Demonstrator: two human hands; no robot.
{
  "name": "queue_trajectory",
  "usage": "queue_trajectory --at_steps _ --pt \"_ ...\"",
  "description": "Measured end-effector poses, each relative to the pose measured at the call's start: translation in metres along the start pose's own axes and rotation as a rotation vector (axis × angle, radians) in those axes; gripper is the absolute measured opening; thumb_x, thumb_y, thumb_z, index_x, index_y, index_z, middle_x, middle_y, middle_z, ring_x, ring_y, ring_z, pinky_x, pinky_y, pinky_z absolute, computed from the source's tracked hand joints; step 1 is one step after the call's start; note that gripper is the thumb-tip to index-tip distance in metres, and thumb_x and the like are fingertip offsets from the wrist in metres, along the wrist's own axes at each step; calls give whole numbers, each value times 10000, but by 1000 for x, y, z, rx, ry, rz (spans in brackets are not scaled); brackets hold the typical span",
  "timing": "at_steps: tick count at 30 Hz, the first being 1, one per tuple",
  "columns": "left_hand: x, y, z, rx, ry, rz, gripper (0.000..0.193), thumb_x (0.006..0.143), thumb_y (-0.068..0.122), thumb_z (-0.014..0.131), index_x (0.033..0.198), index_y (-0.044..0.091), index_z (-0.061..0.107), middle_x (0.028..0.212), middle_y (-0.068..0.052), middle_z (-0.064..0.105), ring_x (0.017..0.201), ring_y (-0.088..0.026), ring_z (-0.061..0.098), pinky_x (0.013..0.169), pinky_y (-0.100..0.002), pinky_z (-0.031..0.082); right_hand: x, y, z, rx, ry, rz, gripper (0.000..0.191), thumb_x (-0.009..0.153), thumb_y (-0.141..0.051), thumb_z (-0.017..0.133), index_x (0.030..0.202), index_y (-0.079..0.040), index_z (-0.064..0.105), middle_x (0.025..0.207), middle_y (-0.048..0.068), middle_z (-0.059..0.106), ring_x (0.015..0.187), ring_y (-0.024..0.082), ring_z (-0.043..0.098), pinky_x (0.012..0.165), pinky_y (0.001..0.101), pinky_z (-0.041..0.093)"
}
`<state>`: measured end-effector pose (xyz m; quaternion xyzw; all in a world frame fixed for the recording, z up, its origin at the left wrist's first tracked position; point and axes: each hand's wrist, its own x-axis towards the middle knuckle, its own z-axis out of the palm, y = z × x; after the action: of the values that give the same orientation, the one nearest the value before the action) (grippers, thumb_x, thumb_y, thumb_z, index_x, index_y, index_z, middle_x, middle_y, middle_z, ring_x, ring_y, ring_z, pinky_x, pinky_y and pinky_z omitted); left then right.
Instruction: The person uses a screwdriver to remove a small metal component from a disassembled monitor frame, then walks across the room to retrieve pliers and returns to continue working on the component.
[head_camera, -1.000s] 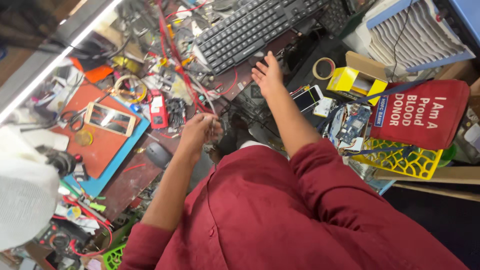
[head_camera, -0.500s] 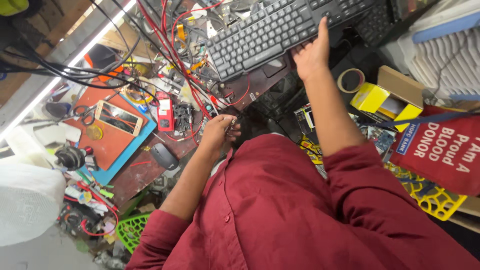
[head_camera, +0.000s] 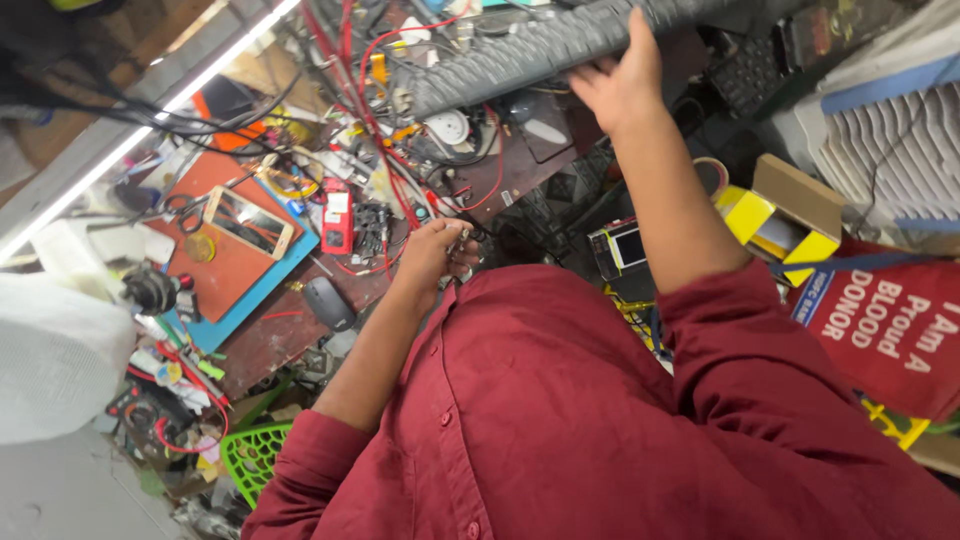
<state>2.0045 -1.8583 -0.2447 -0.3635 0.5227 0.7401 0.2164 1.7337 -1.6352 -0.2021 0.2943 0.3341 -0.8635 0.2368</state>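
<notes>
Keyboard (head_camera: 560, 45): black, tilted up on edge at the far side of the bench, blurred so its keys read as grey rows.
Right hand (head_camera: 615, 85): fingers wrapped over the keyboard's near edge, grasping it.
Left hand (head_camera: 435, 255): curled closed near the chest; whether it holds something small cannot be told.
Yellow box (head_camera: 780, 215): open cardboard carton, brown flaps, right of the forearm.
Tape roll (head_camera: 712, 172): just beside the yellow box.
Red bag (head_camera: 890, 325): white lettering, lower right.
Red meter (head_camera: 337, 217): small, upright, beside the left hand.
Phone (head_camera: 247, 222): lies on an orange mat (head_camera: 215, 270).
</notes>
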Motion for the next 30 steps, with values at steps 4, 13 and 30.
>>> queue_trajectory --at_steps 4,13,30 --pt "-18 -7 -6 -108 105 -13 157 944 241 657 999 98 694 677 -5 581 509 -127 522 433 -290 404 -13 25 -12 -401 200 129 903 811 -722 546 1518 -170 442 1546 132 409 1369 434 458 1077 583 385" --pt "-67 31 32 163 130 198 392 789 316 853 1051 137 623 681 30 569 513 -88 500 413 -266 386 -92 60 45 -485 115 105 410 902 -532 639 1040 -148 602 964 81 713 745 240 600 627 395 500" --pt "-206 -135 -83 1 155 428 479 992 301 458 1378 61 607 1055 -49 692 828 -116 598 685 -272 481 -328 308 -49 -1079 -632 47 489 1022 -401 537 1437 -145 563 1132 9 710 995 101 678 840 279 548"
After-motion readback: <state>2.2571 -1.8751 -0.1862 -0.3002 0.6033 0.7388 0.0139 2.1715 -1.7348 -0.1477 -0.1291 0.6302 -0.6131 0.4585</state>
